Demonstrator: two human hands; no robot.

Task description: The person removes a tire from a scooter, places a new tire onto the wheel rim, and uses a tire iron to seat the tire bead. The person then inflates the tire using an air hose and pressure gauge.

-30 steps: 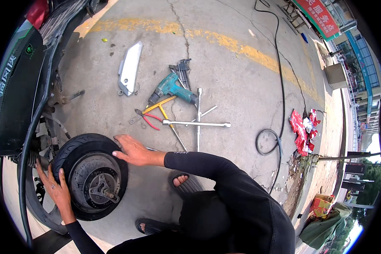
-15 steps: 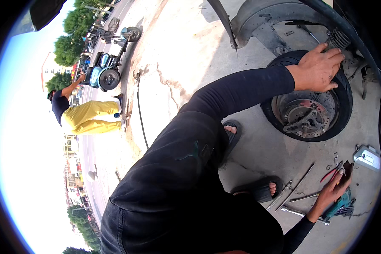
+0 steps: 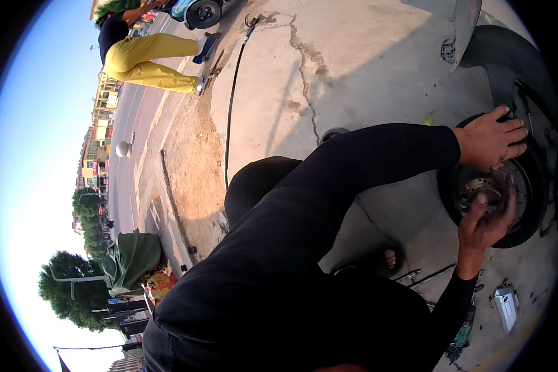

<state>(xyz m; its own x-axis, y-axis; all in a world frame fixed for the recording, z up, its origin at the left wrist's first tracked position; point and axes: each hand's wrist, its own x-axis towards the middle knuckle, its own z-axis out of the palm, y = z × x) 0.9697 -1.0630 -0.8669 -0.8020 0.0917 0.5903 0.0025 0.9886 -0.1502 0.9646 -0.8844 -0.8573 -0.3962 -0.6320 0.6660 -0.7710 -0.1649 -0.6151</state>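
A black-tyred wheel [image 3: 537,214] lies on its side on the concrete at the right. My left hand [image 3: 493,139] rests across the far part of its tyre, with the fingers spread. Over the wheel's middle, my right hand [image 3: 487,220] has its thumb and fingers curled about a round metal part with small holes [image 3: 481,186]. Whether that part is loose or fixed to the hub cannot be made out. Both hands partly cover the rim and hub.
Near my right forearm lie a teal power tool [image 3: 462,338], a silver-white box [image 3: 506,309] and long metal tools [image 3: 433,275]. A black hose [image 3: 232,111] runs over cracked concrete. At upper left, a person in yellow trousers [image 3: 149,62] stands by a teal vehicle [image 3: 203,12].
My right hand has moved from beside the pliers on the ground to the wheel's middle. My left hand stays on the tyre. The view has shifted, and the wheel sits farther right.
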